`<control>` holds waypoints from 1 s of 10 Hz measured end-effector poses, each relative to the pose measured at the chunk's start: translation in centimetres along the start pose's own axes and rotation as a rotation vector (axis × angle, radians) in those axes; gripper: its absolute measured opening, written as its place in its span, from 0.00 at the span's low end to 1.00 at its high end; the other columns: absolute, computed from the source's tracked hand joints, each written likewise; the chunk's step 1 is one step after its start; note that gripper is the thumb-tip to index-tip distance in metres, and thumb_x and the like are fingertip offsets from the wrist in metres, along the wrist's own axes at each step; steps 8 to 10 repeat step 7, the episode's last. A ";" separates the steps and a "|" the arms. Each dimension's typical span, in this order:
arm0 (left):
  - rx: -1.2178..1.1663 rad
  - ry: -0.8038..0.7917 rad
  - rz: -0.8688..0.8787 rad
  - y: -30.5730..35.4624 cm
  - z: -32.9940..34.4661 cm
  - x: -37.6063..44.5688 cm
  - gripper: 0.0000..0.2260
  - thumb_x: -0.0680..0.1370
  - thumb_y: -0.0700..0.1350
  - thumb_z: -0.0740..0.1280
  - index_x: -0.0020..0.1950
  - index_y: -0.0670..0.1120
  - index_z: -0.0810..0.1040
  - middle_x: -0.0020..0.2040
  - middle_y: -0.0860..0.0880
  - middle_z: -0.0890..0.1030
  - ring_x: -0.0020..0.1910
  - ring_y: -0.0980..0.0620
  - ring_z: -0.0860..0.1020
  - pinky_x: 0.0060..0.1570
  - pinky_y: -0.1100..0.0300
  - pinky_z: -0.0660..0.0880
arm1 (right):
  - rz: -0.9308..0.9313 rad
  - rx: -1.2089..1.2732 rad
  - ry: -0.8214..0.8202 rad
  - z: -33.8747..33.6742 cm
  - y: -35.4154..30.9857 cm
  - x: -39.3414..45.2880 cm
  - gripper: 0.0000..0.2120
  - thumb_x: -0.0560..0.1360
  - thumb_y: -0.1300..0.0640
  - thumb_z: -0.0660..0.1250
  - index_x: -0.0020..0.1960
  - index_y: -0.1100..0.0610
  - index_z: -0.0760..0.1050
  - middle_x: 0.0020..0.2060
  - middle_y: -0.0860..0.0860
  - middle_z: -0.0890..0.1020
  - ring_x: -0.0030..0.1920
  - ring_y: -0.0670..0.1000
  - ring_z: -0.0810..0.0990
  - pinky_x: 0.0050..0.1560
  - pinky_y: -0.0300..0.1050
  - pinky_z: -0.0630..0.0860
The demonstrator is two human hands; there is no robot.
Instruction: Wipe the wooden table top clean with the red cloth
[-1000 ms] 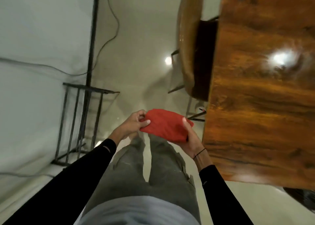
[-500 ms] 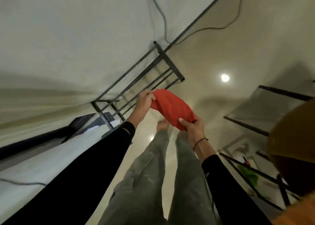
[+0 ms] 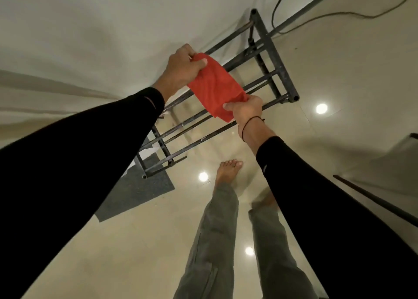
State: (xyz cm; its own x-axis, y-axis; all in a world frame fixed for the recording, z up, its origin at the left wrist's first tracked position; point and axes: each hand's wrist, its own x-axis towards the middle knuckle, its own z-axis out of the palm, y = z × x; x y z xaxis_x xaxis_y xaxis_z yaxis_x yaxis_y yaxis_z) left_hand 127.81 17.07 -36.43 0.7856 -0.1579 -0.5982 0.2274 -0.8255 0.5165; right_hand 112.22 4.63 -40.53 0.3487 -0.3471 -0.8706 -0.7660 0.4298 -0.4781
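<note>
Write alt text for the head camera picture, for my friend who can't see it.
Two hands hold a red cloth stretched between them, the left hand gripping the top end and the right hand the bottom end. Below are a dark metal rack, a shiny pale floor and a bare foot.

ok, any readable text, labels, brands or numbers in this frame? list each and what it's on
None readable. The red cloth, held between left hand and right hand, is plain. The small pale mark on the right sleeve is too small to read. The metal rack and grey mat carry no text.
</note>
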 end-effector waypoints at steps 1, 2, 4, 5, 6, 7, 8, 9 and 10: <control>0.170 -0.007 0.078 -2.4 1.8 1.0 0.14 0.87 0.49 0.68 0.69 0.42 0.75 0.61 0.44 0.81 0.58 0.46 0.80 0.57 0.54 0.78 | 0.004 -0.167 0.043 0.8 0.2 1.0 0.27 0.75 0.66 0.84 0.72 0.63 0.81 0.64 0.60 0.87 0.64 0.62 0.87 0.70 0.56 0.83; 0.296 0.103 0.134 -3.3 3.3 0.5 0.17 0.88 0.48 0.67 0.75 0.42 0.73 0.70 0.41 0.78 0.70 0.41 0.77 0.71 0.45 0.73 | 0.000 -0.305 0.093 1.1 0.6 1.4 0.27 0.77 0.62 0.83 0.74 0.61 0.78 0.68 0.60 0.85 0.67 0.63 0.85 0.67 0.56 0.82; 0.499 0.363 0.326 -2.9 5.4 -2.2 0.17 0.87 0.50 0.66 0.75 0.48 0.75 0.73 0.45 0.75 0.70 0.44 0.75 0.69 0.48 0.73 | -0.276 -0.792 0.264 0.4 0.9 -0.1 0.36 0.76 0.58 0.83 0.78 0.61 0.68 0.75 0.60 0.73 0.76 0.63 0.72 0.70 0.58 0.78; 0.617 0.061 0.374 -2.7 6.7 -3.8 0.22 0.87 0.53 0.66 0.79 0.47 0.70 0.76 0.42 0.72 0.75 0.41 0.72 0.75 0.43 0.70 | -0.355 -0.858 0.326 -0.9 0.8 -1.1 0.36 0.77 0.59 0.81 0.80 0.58 0.67 0.75 0.59 0.71 0.75 0.62 0.70 0.69 0.57 0.78; 0.607 -0.034 0.303 -2.3 7.1 -4.7 0.32 0.85 0.54 0.71 0.85 0.46 0.63 0.80 0.41 0.68 0.80 0.39 0.69 0.82 0.41 0.64 | -0.408 -0.849 0.285 -2.9 0.8 -2.3 0.34 0.80 0.62 0.78 0.81 0.56 0.67 0.76 0.58 0.71 0.74 0.60 0.71 0.68 0.53 0.76; 0.527 0.028 0.290 -0.1 6.6 -6.3 0.30 0.85 0.53 0.71 0.83 0.47 0.66 0.79 0.41 0.70 0.78 0.39 0.72 0.81 0.40 0.65 | -0.440 -0.836 0.286 -5.6 0.3 -4.7 0.30 0.82 0.64 0.74 0.81 0.56 0.68 0.76 0.58 0.70 0.72 0.59 0.72 0.71 0.53 0.78; 0.527 0.028 0.290 -0.1 6.6 -6.3 0.30 0.85 0.53 0.71 0.83 0.47 0.66 0.79 0.41 0.70 0.78 0.39 0.72 0.81 0.40 0.65 | -0.440 -0.836 0.286 -5.6 0.3 -4.7 0.30 0.82 0.64 0.74 0.81 0.56 0.68 0.76 0.58 0.70 0.72 0.59 0.72 0.71 0.53 0.78; 0.527 0.028 0.290 -0.1 6.6 -6.3 0.30 0.85 0.53 0.71 0.83 0.47 0.66 0.79 0.41 0.70 0.78 0.39 0.72 0.81 0.40 0.65 | -0.440 -0.836 0.286 -5.6 0.3 -4.7 0.30 0.82 0.64 0.74 0.81 0.56 0.68 0.76 0.58 0.70 0.72 0.59 0.72 0.71 0.53 0.78; 0.527 0.028 0.290 -0.1 6.6 -6.3 0.30 0.85 0.53 0.71 0.83 0.47 0.66 0.79 0.41 0.70 0.78 0.39 0.72 0.81 0.40 0.65 | -0.440 -0.836 0.286 -5.6 0.3 -4.7 0.30 0.82 0.64 0.74 0.81 0.56 0.68 0.76 0.58 0.70 0.72 0.59 0.72 0.71 0.53 0.78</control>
